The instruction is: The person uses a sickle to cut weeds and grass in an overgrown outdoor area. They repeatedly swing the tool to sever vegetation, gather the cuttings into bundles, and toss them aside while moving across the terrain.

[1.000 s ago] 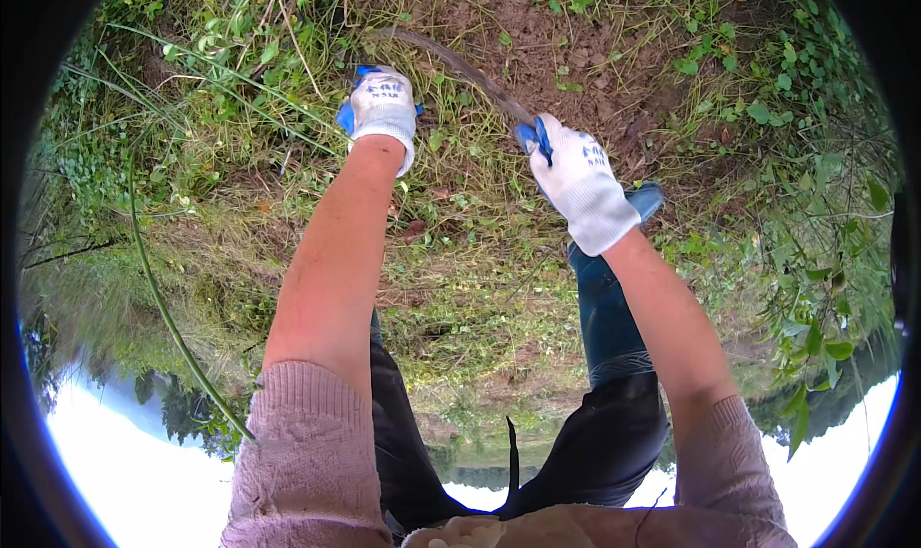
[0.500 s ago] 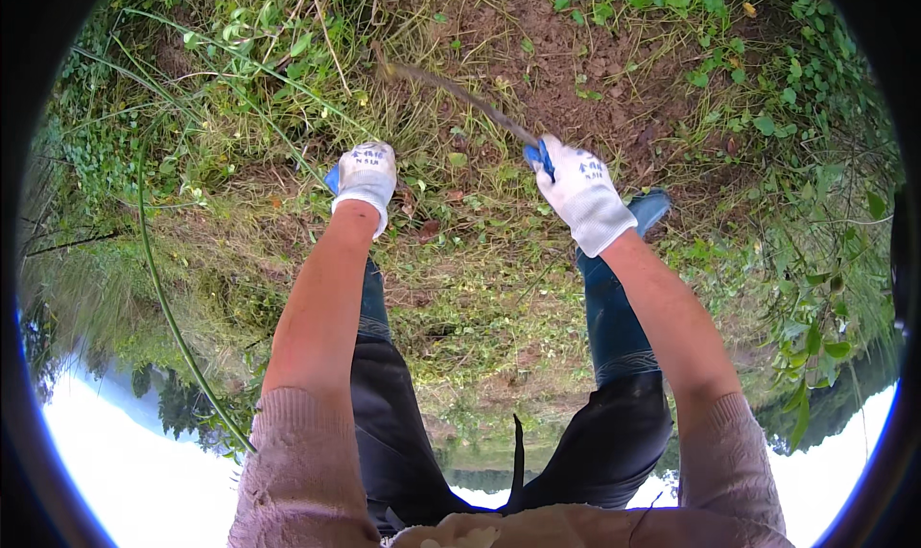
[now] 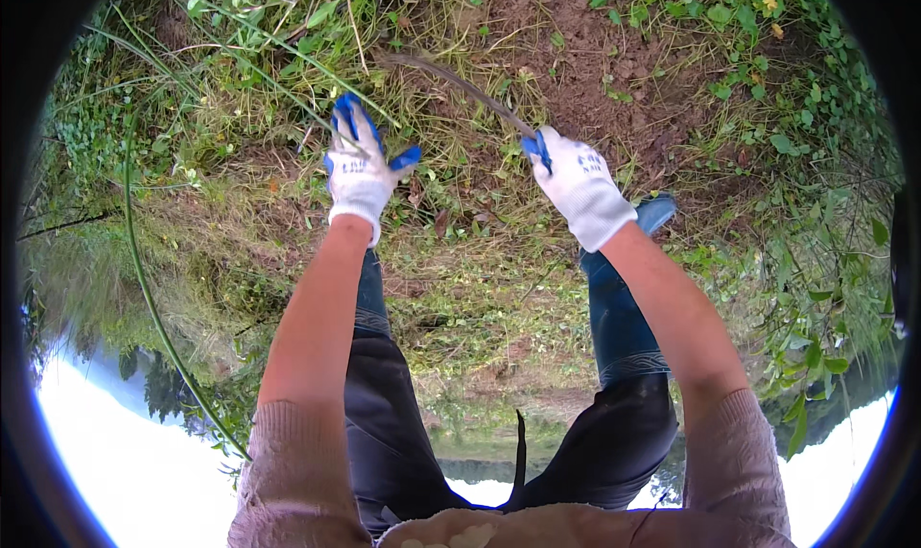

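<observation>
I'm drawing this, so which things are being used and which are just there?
In use:
curved tool, held in the gloved right hand
gloved left hand, open by green stalks; touching is unclear

Just there:
brown soil
leafy plants at the right

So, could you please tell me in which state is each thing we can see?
Left hand: open, no grip visible.
Right hand: closed around curved tool.
Curved tool: held, far end toward upper left.
Gloves: worn on both hands.
Boots: worn.
Soil patch: bare, edged by plants.
</observation>
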Tool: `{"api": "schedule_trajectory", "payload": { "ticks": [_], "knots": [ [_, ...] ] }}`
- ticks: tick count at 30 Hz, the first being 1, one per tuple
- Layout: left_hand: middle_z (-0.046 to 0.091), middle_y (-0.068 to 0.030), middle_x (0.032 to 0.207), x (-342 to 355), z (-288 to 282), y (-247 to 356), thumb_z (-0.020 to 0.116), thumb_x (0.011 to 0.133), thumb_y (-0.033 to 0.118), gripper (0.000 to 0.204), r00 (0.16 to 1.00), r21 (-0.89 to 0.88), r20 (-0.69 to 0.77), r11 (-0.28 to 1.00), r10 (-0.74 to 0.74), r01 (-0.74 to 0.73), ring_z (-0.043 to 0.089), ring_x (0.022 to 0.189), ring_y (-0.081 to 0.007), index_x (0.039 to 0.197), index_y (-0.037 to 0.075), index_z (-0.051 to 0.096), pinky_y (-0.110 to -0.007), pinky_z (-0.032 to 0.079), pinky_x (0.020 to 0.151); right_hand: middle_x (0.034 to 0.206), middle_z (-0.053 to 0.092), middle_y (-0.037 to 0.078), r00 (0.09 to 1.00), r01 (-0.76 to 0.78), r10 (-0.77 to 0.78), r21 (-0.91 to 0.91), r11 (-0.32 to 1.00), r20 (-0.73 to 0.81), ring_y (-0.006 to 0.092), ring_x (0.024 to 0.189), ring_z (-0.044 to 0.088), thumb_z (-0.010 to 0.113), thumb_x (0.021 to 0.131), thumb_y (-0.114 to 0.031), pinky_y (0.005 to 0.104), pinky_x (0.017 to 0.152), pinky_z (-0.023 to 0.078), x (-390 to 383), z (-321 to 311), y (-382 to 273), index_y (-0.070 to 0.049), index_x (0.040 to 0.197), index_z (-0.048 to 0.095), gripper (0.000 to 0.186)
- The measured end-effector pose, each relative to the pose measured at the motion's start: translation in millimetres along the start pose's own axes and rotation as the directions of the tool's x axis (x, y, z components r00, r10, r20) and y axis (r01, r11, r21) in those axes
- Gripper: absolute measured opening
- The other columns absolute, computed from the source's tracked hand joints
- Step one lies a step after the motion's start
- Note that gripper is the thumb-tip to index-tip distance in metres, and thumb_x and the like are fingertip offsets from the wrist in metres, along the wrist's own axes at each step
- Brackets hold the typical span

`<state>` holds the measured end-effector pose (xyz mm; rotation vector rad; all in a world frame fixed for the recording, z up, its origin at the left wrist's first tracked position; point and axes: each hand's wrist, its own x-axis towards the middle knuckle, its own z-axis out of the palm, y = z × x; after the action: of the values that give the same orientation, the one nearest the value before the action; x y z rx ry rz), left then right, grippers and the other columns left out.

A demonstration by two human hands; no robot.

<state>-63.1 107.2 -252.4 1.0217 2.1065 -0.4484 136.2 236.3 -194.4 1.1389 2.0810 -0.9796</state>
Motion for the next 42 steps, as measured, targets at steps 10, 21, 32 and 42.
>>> {"api": "schedule_trajectory", "payload": {
  "ticks": [10,21,32,42],
  "knots": [
    [0.058,-0.0186,0.096,54,31,17,0.039,0.081,0.019,0.029,0.979,-0.251,0.091,0.948,-0.180,0.197,0.056,0.089,-0.0315,0.098,0.002,0.056,-0.037,0.046,0.077,0.065,0.055,0.018,0.995,0.032,-0.018,0.147,0.989,-0.094,0.0346,0.064,0.056,0.049,0.079,-0.016,0.0434,0.059,0.043,-37,-10,22,-0.005,0.089,0.046,0.016],
    [0.059,-0.0163,0.096,-34,56,11,0.051,0.073,0.014,0.029,0.852,-0.003,0.450,0.954,0.268,-0.299,0.059,0.087,-0.0278,0.098,0.000,0.053,-0.040,0.049,0.071,0.072,0.058,0.019,0.893,-0.247,0.309,-0.217,0.944,0.326,0.0359,0.070,0.056,0.048,0.081,-0.020,0.0443,0.063,0.044,-150,-16,97,-0.005,0.088,0.045,0.017],
    [0.062,-0.0129,0.083,-77,89,-25,0.050,0.072,0.014,0.016,0.825,0.056,0.468,0.921,0.317,-0.385,0.061,0.077,-0.0269,0.081,0.006,0.061,-0.036,0.048,0.065,0.072,0.058,0.019,0.869,-0.165,0.278,-0.290,0.943,0.410,0.0342,0.070,0.057,0.041,0.085,-0.027,0.0426,0.067,0.045,-119,25,88,-0.006,0.089,0.047,0.022],
    [0.062,-0.0123,0.087,-118,108,-5,0.050,0.073,0.014,0.019,0.701,0.021,0.623,0.888,0.349,-0.460,0.060,0.082,-0.0250,0.086,0.006,0.060,-0.039,0.046,0.066,0.075,0.058,0.016,0.958,0.030,0.007,-0.125,0.992,0.285,0.0323,0.072,0.056,0.046,0.082,-0.020,0.0404,0.066,0.044,-51,33,21,-0.005,0.088,0.048,0.017]
  ]
}}
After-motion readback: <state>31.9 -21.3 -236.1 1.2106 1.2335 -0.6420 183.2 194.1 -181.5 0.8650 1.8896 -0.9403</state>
